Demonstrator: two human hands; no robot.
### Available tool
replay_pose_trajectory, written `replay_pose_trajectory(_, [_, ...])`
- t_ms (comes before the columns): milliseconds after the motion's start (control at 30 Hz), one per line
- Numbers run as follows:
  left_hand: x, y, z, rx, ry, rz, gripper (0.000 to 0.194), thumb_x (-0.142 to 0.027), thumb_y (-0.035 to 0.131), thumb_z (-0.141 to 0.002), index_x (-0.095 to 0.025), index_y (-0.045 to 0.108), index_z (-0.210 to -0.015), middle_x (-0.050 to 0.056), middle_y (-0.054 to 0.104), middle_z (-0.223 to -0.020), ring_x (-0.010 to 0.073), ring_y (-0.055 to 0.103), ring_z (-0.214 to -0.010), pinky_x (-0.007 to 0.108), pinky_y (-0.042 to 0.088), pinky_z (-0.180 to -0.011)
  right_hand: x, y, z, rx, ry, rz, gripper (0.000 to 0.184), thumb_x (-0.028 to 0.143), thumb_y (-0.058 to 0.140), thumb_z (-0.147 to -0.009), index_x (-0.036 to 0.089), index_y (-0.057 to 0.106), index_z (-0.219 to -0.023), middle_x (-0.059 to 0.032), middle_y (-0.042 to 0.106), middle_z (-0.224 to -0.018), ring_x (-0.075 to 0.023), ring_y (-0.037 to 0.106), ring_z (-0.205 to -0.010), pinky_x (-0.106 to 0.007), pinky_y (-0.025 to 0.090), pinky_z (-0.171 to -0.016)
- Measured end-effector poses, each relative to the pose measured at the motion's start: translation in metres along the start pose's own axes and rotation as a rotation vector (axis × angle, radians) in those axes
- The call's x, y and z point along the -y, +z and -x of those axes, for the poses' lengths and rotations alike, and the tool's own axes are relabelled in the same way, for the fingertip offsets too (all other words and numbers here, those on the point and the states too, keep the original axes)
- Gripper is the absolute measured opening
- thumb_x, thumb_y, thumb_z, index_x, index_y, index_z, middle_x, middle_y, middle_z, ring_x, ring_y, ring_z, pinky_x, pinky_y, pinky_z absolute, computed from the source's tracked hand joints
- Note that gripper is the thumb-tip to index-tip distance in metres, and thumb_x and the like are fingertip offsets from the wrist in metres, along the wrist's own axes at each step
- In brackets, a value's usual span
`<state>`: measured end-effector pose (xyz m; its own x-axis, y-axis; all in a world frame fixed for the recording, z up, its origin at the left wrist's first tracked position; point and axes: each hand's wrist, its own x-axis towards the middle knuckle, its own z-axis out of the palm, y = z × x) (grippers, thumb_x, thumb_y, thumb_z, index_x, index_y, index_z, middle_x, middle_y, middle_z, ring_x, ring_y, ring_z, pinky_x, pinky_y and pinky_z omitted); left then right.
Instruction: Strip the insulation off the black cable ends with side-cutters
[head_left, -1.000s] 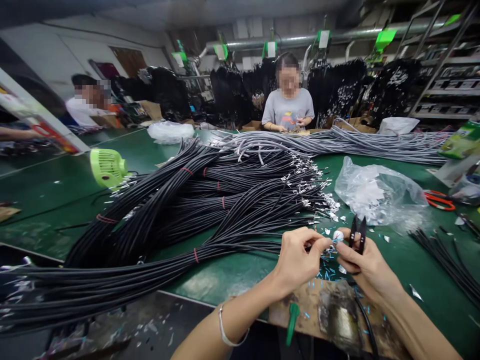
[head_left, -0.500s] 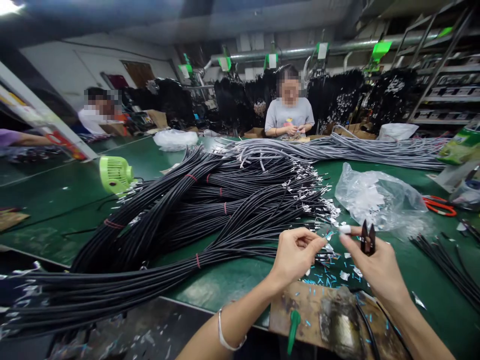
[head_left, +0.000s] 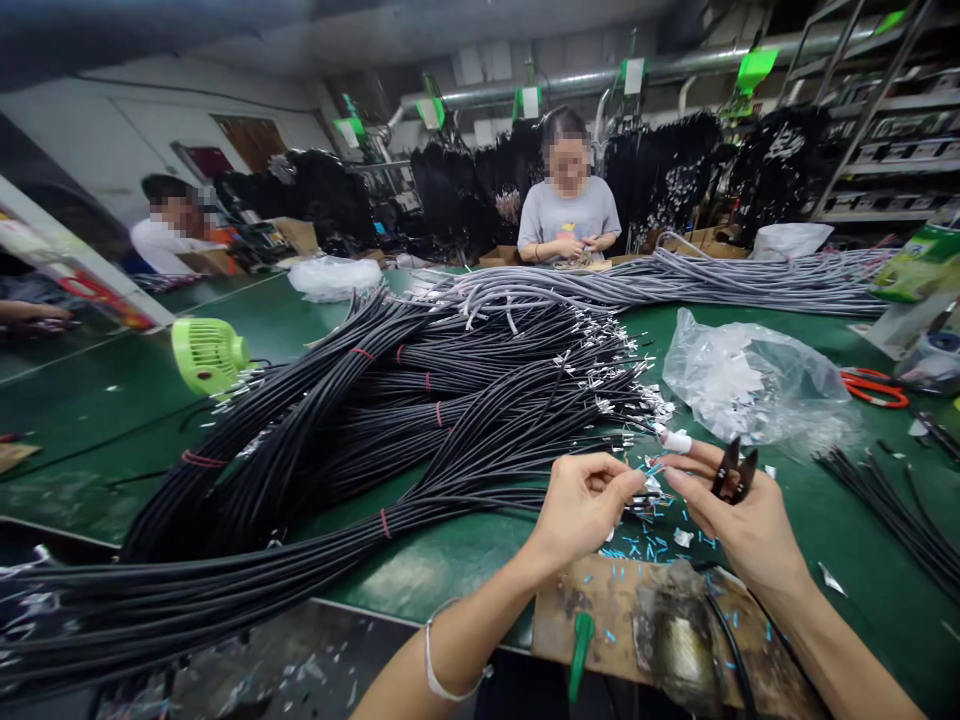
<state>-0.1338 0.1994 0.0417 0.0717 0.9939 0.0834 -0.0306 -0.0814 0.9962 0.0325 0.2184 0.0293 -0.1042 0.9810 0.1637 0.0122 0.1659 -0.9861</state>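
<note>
My left hand (head_left: 586,508) is closed in a pinch on the end of a cable, where thin blue wires (head_left: 651,470) stick out between my two hands. Tucked in the grip of my right hand (head_left: 744,528) are dark wire cutters (head_left: 733,474), their jaws poking up past the fingers and slightly apart. The right thumb and index fingertip, the latter wrapped in white tape (head_left: 676,442), meet at the blue wires. Black cables (head_left: 465,500) tied in a bundle run left from beside my left hand. Blue wire bits (head_left: 649,548) and foil scraps (head_left: 682,538) lie beneath.
A wooden board (head_left: 555,610) with a metal device and green lever (head_left: 580,650) sits at the front edge. More black bundles, grey cables (head_left: 675,285), a plastic bag (head_left: 757,385) and a green fan (head_left: 208,355) lie around. A co-worker (head_left: 570,215) sits opposite.
My right fingers have come in to the blue wires at the left hand, and the wire cutters have tilted right. The whole view has shifted slightly.
</note>
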Motion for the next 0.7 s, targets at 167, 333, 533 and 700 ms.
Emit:
replay_pose_trajectory(167, [0.003,0.001,0.001,-0.014,0.014,-0.045,0.034,-0.041,0.061,-0.077,-0.010,0.060,-0.064,-0.003,0.045,-0.046,0.0051,0.036,-0.039,0.018,0.026,-0.037,0.001,0.003,0.001,-0.070,-0.036,-0.003,0.033,0.029,0.075,-0.067,0.016,0.066,-0.096,-0.0077,0.072,-0.079,-0.0179,0.066,-0.064,-0.029,0.056,-0.056])
replay_pose_trajectory(333, [0.007,0.005,0.006,-0.139,0.141,-0.188,0.026,-0.035,0.060,-0.080,-0.011,0.063,-0.071,0.002,0.056,-0.056,0.0081,0.047,-0.044,0.019,0.036,-0.041,0.004,0.012,0.003,-0.158,-0.041,0.044,0.038,0.031,0.075,-0.067,0.016,0.063,-0.099,-0.0077,0.072,-0.081,-0.0193,0.068,-0.069,-0.033,0.057,-0.067])
replay_pose_trajectory(533, [0.010,0.008,0.009,-0.207,0.248,-0.301,0.026,-0.033,0.058,-0.082,-0.012,0.063,-0.068,0.005,0.062,-0.062,0.0103,0.054,-0.049,0.019,0.040,-0.044,-0.004,0.014,0.002,-0.154,0.009,-0.065,0.038,0.030,0.076,-0.066,0.016,0.063,-0.099,-0.0065,0.071,-0.081,-0.0185,0.067,-0.072,-0.030,0.056,-0.066])
replay_pose_trajectory(700, [0.011,0.008,0.010,-0.195,0.327,-0.369,0.023,-0.029,0.058,-0.082,-0.012,0.063,-0.068,0.004,0.061,-0.062,0.0105,0.054,-0.049,0.020,0.041,-0.045,-0.002,0.017,0.000,-0.102,0.117,-0.204,0.041,0.029,0.078,-0.064,0.014,0.063,-0.099,-0.0079,0.070,-0.081,-0.0158,0.064,-0.068,-0.022,0.049,-0.051])
